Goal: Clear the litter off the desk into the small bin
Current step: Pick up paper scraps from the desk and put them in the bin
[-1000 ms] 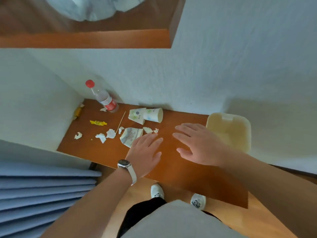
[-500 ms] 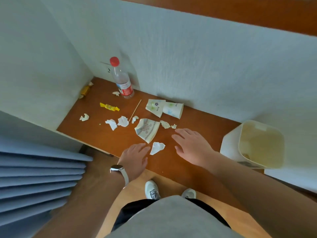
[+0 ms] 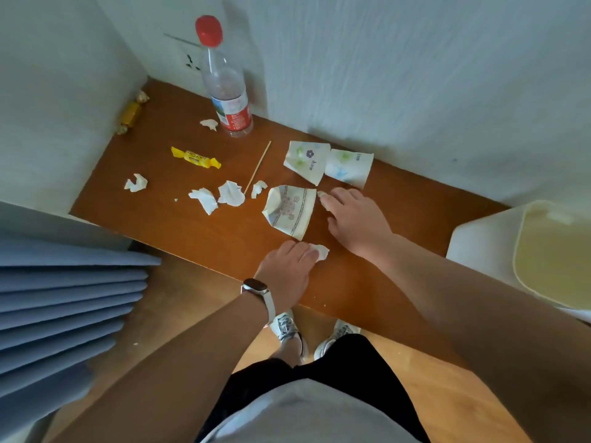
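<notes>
Litter lies on the brown desk (image 3: 198, 233): three flattened paper cups (image 3: 289, 212), (image 3: 307, 161), (image 3: 348, 166), several torn white paper scraps (image 3: 231, 194), a yellow sweet wrapper (image 3: 195, 158), a gold sweet (image 3: 129, 114) and a thin wooden stick (image 3: 257, 167). My left hand (image 3: 284, 271) is at the desk's front edge, its fingers curled onto a white paper scrap (image 3: 322, 251). My right hand (image 3: 356, 217) lies flat with fingers apart, fingertips touching a tiny scrap (image 3: 321, 195) beside the nearest cup. The small cream bin (image 3: 524, 225) stands at the right, apart from both hands.
A clear plastic bottle (image 3: 228, 97) with a red cap stands upright at the back by the wall, near a wall socket (image 3: 188, 60). White walls close in the desk at left and back. Blue pleated fabric (image 3: 64, 298) hangs at the left. My shoes (image 3: 287, 327) are below the desk's edge.
The view has tilted down and drawn closer. My left hand moved right onto the white scrap. My right hand slid forward to the small scraps beside the nearest cup.
</notes>
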A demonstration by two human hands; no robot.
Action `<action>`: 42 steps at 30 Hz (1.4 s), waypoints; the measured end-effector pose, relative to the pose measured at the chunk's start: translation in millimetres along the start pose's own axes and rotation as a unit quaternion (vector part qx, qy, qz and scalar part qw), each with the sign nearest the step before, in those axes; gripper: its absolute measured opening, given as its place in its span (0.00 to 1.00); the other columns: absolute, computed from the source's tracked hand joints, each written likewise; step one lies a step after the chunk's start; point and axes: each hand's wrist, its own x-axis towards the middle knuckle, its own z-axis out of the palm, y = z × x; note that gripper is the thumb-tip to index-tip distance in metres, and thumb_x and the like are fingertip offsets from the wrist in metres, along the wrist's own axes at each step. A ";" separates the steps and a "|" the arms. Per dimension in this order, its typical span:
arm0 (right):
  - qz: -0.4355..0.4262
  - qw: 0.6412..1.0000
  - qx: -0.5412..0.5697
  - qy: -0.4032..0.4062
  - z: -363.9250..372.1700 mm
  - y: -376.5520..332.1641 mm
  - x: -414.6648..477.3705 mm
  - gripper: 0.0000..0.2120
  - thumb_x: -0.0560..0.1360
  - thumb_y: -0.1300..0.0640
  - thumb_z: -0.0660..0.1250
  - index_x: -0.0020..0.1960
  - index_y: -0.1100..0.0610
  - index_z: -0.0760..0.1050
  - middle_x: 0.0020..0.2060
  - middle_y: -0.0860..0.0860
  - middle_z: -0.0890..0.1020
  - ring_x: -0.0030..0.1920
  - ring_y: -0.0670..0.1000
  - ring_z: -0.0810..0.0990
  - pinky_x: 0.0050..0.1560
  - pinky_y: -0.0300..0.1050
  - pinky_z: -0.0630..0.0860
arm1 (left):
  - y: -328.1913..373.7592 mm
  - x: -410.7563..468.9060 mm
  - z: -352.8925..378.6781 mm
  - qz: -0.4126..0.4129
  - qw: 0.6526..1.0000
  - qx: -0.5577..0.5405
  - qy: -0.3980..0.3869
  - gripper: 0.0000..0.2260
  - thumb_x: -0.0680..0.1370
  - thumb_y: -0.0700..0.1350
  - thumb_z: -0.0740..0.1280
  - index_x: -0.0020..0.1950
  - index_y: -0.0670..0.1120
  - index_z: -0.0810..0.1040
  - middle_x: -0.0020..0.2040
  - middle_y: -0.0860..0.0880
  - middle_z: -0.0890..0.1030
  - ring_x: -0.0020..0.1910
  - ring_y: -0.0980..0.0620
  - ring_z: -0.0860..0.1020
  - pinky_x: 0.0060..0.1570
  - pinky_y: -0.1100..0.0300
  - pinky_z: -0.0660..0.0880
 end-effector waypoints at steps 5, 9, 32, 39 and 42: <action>-0.001 1.000 0.008 0.021 4.1 -4.2 12.3 0.17 0.78 0.58 0.61 0.67 0.55 0.71 0.58 0.53 0.78 0.58 0.56 0.74 0.54 0.52 0.73 | -5.5 3.1 -0.5 0.014 1.000 0.005 0.022 0.12 0.70 0.38 0.71 0.52 0.45 0.79 0.49 0.46 0.80 0.46 0.44 0.77 0.40 0.53 0.75; 0.002 0.999 0.013 0.037 3.9 1.3 8.3 0.14 0.77 0.59 0.61 0.62 0.55 0.75 0.53 0.52 0.79 0.53 0.55 0.76 0.52 0.51 0.73 | -8.7 4.7 2.6 0.012 0.999 -0.005 0.031 0.09 0.69 0.37 0.72 0.48 0.44 0.80 0.45 0.46 0.80 0.43 0.45 0.76 0.38 0.54 0.74; -0.003 0.976 0.076 0.204 -67.8 43.2 -103.0 0.06 0.74 0.58 0.68 0.51 0.55 0.78 0.44 0.49 0.81 0.42 0.49 0.78 0.43 0.46 0.77 | 76.1 27.8 -56.6 -0.079 0.986 -0.073 0.131 0.07 0.73 0.41 0.72 0.50 0.46 0.83 0.44 0.50 0.81 0.42 0.51 0.77 0.37 0.62 0.70; 0.070 0.954 0.079 0.279 -96.5 99.0 -168.7 0.06 0.72 0.62 0.70 0.49 0.57 0.80 0.42 0.51 0.82 0.40 0.52 0.79 0.42 0.48 0.77 | 149.9 73.0 -74.9 0.019 0.988 -0.064 0.137 0.08 0.75 0.43 0.70 0.53 0.47 0.81 0.46 0.52 0.81 0.44 0.54 0.75 0.42 0.61 0.75; 0.113 0.944 0.081 0.301 -97.3 127.5 -197.6 0.05 0.70 0.64 0.71 0.46 0.58 0.80 0.39 0.52 0.81 0.38 0.55 0.79 0.39 0.49 0.77 | 184.8 94.0 -75.2 0.057 0.986 -0.062 0.145 0.07 0.74 0.43 0.71 0.52 0.46 0.82 0.45 0.51 0.81 0.42 0.53 0.76 0.39 0.63 0.72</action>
